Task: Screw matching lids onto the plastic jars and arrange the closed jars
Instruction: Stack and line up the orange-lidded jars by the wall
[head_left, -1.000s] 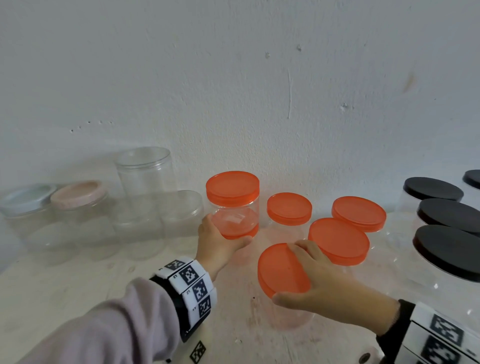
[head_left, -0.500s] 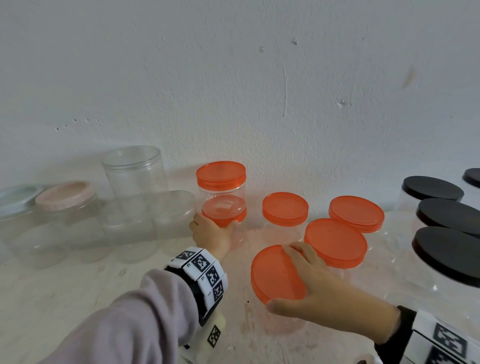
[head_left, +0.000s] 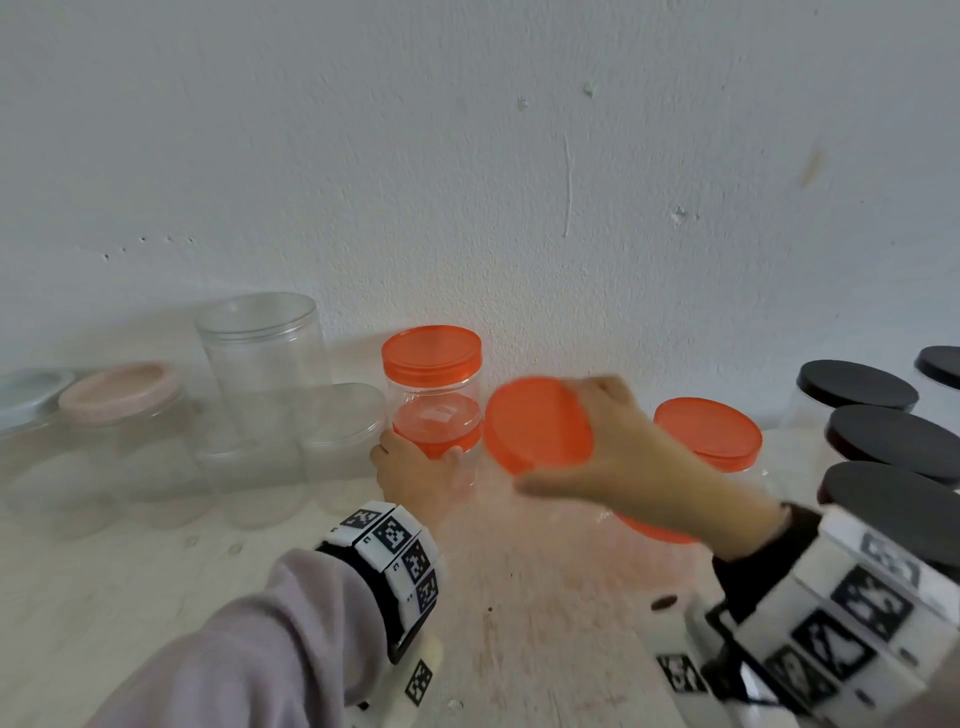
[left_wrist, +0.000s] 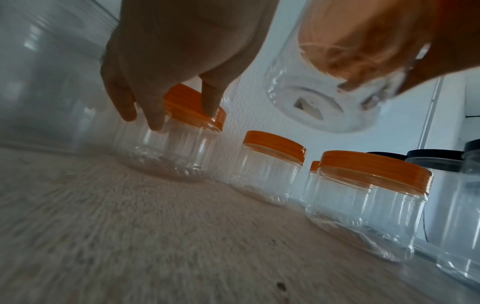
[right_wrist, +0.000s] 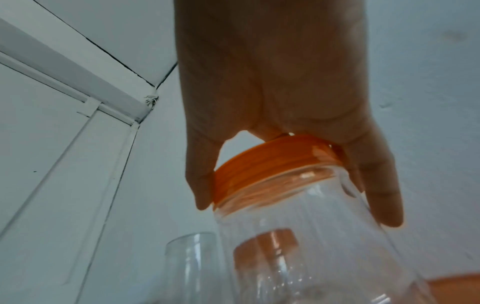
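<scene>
The right hand (head_left: 618, 452) is gripping an orange-lidded jar (right_wrist: 280, 185) by its lid, lifted at about three o'clock of the stacked jars (head_left: 434, 400) the left hand (head_left: 415, 473) is clasping on the table (head_left: 156, 582).

- Two stacked orange-lidded clear jars (head_left: 431, 395) stand upright by the wall — closed.
- A tilted orange-lidded jar (head_left: 537, 423) hangs off the bench, held by its lid.
- Other closed orange-lidded jars (left_wrist: 267, 166) stand beside.
</scene>
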